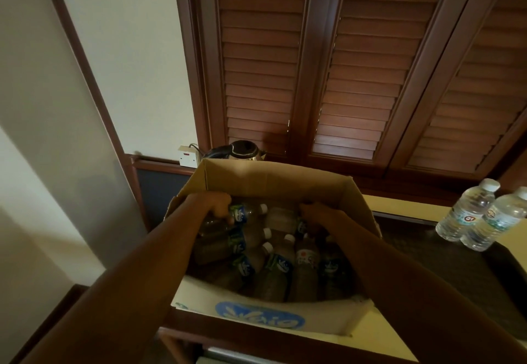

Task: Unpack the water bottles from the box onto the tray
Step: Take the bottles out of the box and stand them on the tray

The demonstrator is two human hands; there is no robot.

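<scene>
An open cardboard box (273,181) stands on the table and holds several water bottles lying on their sides. My left hand (216,205) is inside the box at its left and grips a blue-labelled bottle (245,212) by its body. My right hand (319,216) reaches in at the right, fingers curled down over another bottle (281,221); its grip is partly hidden. Two clear bottles (467,213) stand upright on the dark tray (422,246) to the right of the box.
A kettle (242,151) and a wall socket (188,156) sit just behind the box. Brown louvred shutters fill the back wall. The yellow tabletop (399,205) shows beyond the tray, and the table's wooden front edge runs along the bottom.
</scene>
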